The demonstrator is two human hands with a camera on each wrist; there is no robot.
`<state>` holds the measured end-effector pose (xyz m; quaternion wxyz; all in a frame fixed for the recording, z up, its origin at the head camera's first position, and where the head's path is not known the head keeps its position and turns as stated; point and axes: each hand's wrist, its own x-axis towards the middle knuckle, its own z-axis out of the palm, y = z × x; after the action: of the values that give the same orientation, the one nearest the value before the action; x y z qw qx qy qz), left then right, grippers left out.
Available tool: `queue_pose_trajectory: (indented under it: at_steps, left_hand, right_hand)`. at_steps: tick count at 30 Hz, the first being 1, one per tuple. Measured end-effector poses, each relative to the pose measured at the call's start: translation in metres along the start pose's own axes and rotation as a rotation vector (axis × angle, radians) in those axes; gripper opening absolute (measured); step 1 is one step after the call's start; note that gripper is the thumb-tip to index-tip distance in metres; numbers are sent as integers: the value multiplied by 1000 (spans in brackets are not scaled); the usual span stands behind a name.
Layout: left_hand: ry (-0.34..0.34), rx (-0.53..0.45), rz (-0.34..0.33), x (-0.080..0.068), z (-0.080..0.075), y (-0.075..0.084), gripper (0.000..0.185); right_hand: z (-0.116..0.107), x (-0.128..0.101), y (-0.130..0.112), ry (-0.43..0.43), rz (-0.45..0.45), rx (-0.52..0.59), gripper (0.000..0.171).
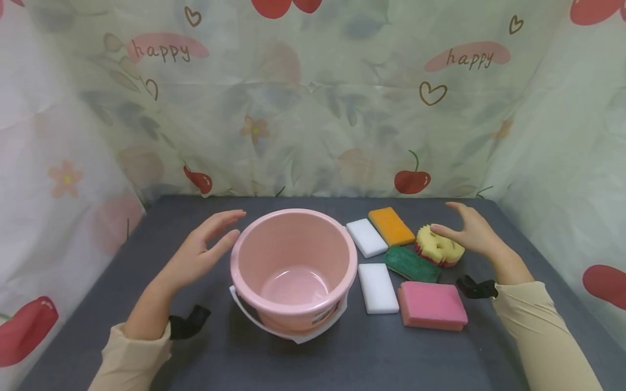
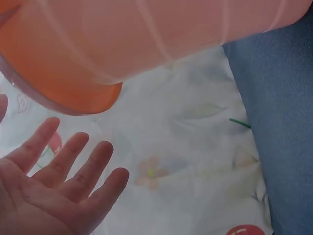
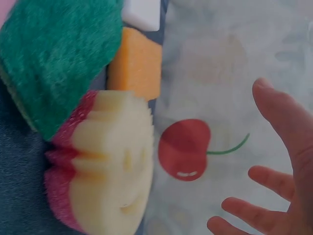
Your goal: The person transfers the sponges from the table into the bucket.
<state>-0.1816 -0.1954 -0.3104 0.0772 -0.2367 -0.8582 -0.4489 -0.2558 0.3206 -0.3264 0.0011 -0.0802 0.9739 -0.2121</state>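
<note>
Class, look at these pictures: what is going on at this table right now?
A person sits at a dark table with both hands open. The left hand hovers beside an empty pink bucket. The right hand reaches over a yellow flower-shaped sponge, which lies among white, orange, green and pink sponges. Nothing is gripped.

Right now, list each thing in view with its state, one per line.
Pink bucket: upright, empty, handle down.
Left hand: open, beside the bucket, not touching.
Right hand: open, over the yellow flower sponge.
Pink sponge: lying flat.
Green sponge: lying flat.
</note>
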Motion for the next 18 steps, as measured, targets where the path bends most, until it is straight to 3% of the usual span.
queue_pose_trajectory:
  at_steps: [18]
  left_hand:
    - [-18,-36,40,-2,16,-8,39]
  right_hand:
    - [16,2,29,-99,4,74,94]
